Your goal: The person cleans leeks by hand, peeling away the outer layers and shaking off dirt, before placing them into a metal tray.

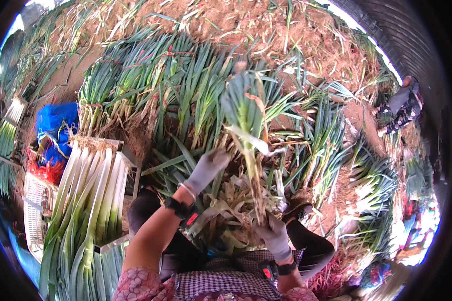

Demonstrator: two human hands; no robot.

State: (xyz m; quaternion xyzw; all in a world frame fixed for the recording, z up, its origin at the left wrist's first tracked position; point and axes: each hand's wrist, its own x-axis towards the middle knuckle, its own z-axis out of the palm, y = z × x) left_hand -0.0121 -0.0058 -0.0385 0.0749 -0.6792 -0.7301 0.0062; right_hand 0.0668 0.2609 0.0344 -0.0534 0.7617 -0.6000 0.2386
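My right hand [273,236], in a pale glove, grips a leek [253,175] near its root end. The leek stands almost upright in front of me, its green leaves fanned at the top and a pale loose strip hanging from its upper stem. Left of that stem is my left hand [213,164], also gloved, with its fingers curled together near some dry leaf ends; what they hold, if anything, is hidden. Below both hands lies a heap of peeled-off leaves [228,208].
Trimmed leeks [85,190] lie in a frame at my left, beside a white basket [35,215] and blue netting [58,125]. Untrimmed leeks [150,75] stand in rows ahead. More leeks [371,185] lie at right. Another person [404,103] is at the far right.
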